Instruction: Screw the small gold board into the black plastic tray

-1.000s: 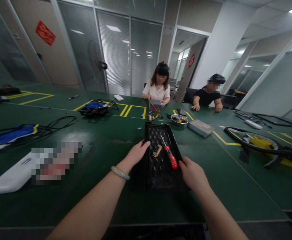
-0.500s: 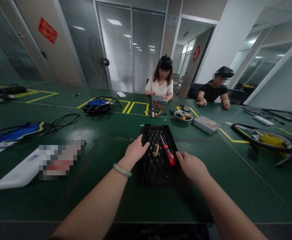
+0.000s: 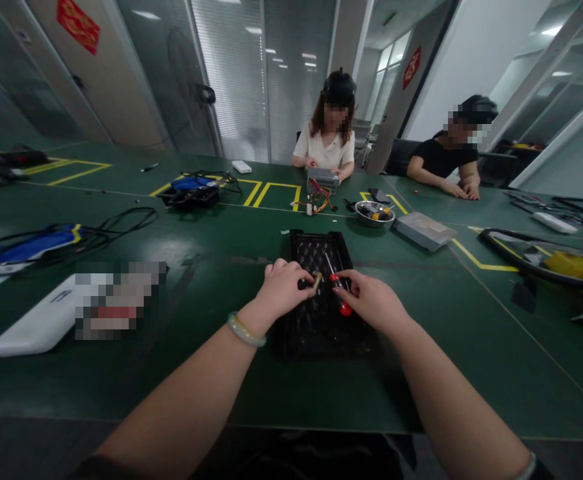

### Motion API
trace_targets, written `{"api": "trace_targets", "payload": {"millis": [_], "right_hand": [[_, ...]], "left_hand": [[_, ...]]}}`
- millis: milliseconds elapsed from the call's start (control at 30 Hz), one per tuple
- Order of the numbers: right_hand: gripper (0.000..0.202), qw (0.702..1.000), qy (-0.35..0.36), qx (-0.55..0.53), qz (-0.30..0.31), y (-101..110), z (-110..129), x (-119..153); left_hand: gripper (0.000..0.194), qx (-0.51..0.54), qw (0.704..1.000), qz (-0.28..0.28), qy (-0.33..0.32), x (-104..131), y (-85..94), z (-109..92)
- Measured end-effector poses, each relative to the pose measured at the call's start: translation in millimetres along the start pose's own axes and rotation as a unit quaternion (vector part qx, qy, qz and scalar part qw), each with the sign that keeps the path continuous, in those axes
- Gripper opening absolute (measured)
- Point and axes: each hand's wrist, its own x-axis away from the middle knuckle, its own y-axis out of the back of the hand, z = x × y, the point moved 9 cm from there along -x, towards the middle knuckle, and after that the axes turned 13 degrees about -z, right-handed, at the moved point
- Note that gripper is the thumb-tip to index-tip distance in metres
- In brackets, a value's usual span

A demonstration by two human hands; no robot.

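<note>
In front of me on the green table lies a black tray-like case with a textured floor. Over its left side, my left hand pinches a small yellow-edged part between thumb and fingers. My right hand reaches in from the other side, its thumb and fingers closed on the handle of a red and black screwdriver. The screwdriver's thin shaft points away from me. My hand hides part of the handle.
Beyond the case are a metal bowl of small parts and a grey metal box. A white device and a blue cabled item lie left. Two people sit opposite, one handling a wired grey box.
Both hands have moved from the case's side edges to inside it. My left hand has picked up the small part; my right has taken hold of the screwdriver. The camera view has tilted down.
</note>
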Motion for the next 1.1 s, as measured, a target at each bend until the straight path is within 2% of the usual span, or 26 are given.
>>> {"api": "trace_targets", "payload": {"millis": [100, 200, 333, 400, 667, 833, 967, 1100], "right_hand": [[0.030, 0.999, 0.030, -0.035, 0.023, 0, -1, 1], [0.016, 0.992, 0.085, -0.076, 0.058, 1, 11, 4], [0.010, 0.952, 0.214, -0.152, 0.156, -4, 47, 27], [0.011, 0.935, 0.260, -0.156, 0.184, -6, 58, 37], [0.013, 0.936, 0.301, -0.088, 0.160, -9, 67, 44], [0.034, 0.935, 0.322, -0.085, 0.119, -5, 86, 51], [0.028, 0.928, 0.341, -0.071, 0.132, -16, 99, 56], [0.018, 0.935, 0.329, -0.058, 0.122, -25, 102, 51]], "left_hand": [[0.022, 0.010, 1.000, 0.013, -0.007, -2, -0.8, 2], [0.022, 0.008, 1.000, 0.019, -0.015, -2, 0.5, 0], [0.023, 0.005, 1.000, 0.020, -0.020, -1, 0.3, -1], [0.023, 0.006, 1.000, 0.022, -0.018, 0, -1.2, -1], [0.024, 0.024, 0.999, 0.028, 0.000, 0, -3.1, 2], [0.024, 0.028, 0.999, 0.036, 0.007, -1, -2.0, 0], [0.023, 0.013, 0.999, 0.032, -0.004, -1, -1.6, -2], [0.022, 0.003, 1.000, 0.026, -0.014, -1, -1.1, -3]]}}
